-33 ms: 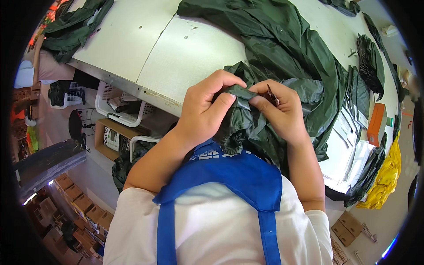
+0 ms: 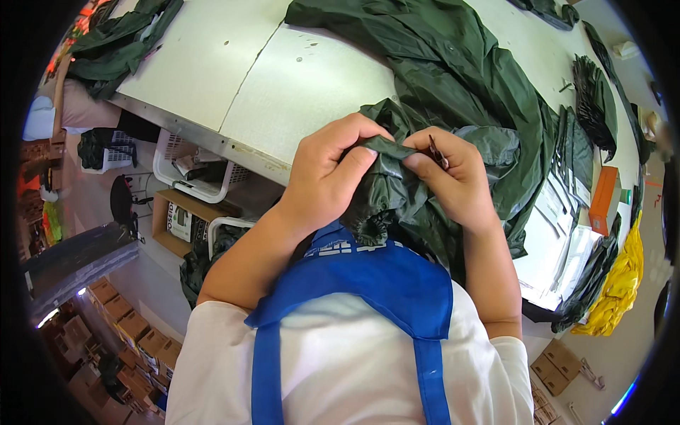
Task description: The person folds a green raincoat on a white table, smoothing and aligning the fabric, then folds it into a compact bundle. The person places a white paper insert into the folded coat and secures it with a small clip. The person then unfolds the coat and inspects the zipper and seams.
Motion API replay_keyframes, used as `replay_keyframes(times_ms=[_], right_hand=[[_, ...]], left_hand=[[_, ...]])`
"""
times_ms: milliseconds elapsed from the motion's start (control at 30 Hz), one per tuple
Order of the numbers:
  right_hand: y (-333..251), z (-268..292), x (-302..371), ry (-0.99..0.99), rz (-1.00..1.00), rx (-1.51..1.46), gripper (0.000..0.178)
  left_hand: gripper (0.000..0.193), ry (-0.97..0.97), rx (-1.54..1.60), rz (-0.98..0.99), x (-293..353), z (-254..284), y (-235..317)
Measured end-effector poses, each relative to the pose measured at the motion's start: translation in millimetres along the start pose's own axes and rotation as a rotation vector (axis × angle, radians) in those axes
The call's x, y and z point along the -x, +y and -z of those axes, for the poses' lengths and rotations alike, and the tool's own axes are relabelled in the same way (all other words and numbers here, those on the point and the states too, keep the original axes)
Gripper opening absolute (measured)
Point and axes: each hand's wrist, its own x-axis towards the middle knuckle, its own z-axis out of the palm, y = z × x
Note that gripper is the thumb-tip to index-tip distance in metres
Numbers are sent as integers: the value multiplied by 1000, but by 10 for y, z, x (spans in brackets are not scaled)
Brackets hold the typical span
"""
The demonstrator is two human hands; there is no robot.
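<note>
A shiny dark green waterproof garment [image 2: 464,67] spreads over the table and hangs down in front of me. My left hand [image 2: 327,170] is closed, pinching a folded edge of it between thumb and forefinger. Close beside it, my right hand [image 2: 457,177] pinches the same edge with thumb and fingertips. A small dark, pointed piece [image 2: 438,153] sticks out of the right hand's curled fingers; its kind is mostly hidden. Below the hands hangs a gathered, round cuff-like opening [image 2: 372,229] of the garment, against my blue apron [image 2: 354,283].
The white table [image 2: 319,85] has a metal front edge. At right lie dark folded bundles [image 2: 593,99], an orange box [image 2: 603,200], papers [image 2: 549,212] and yellow fabric [image 2: 615,283]. Under the table's left side are a white basket [image 2: 212,195] and a cardboard box [image 2: 166,237]. Another person [image 2: 74,110] works far left.
</note>
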Motion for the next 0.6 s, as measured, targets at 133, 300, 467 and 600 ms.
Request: replay_keyframes(times_ms=[133,300,467,600], right_hand=[[-97,87,26,-149,-168,-409,8],[-36,66,84,-68,-138,-266,10],[-148,-15,107,189,21,-147,23],[-244,101,314,235,189,257,27]], left_hand=[[18,-172,65,220,7,141,40],[18,-154,192,414,41,100,108],[17,-110,523,481,55,93,90],[18,-118,568,465,58,114,120]])
